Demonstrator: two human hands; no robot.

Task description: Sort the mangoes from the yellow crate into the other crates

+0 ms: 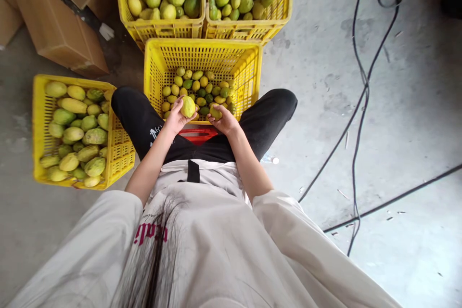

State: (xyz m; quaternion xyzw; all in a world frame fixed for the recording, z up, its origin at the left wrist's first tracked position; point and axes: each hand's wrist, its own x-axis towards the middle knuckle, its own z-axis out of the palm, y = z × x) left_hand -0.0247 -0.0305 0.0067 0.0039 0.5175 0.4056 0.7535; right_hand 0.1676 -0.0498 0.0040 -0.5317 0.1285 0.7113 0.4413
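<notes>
1. Left crate [39, 125] at 9 o'clock, on the floor beside my left knee: full of bigger green-yellow fruit, nothing touching it.
2. Left hand [175, 118] is closed around a pale yellow fruit [188, 106], held just over the near rim of the middle crate [202, 50] at 12.
3. Right hand [224, 120], just beside it, grips a smaller greenish fruit [215, 113], fingers curled under.
4. Doing it well, I'd judge: keep both fruits over the crate mouth, firm but soft grip, turn each to check the skin; a drop then lands in the crate.
5. Middle crate only part full w/ small fruit.
6. Two full crates [249, 29] behind at 12 to 1.
7. Cardboard boxes [57, 33] at 10.
8. Cables [361, 106] loop over the floor at 3: trip risk, well apart from the hands.
</notes>
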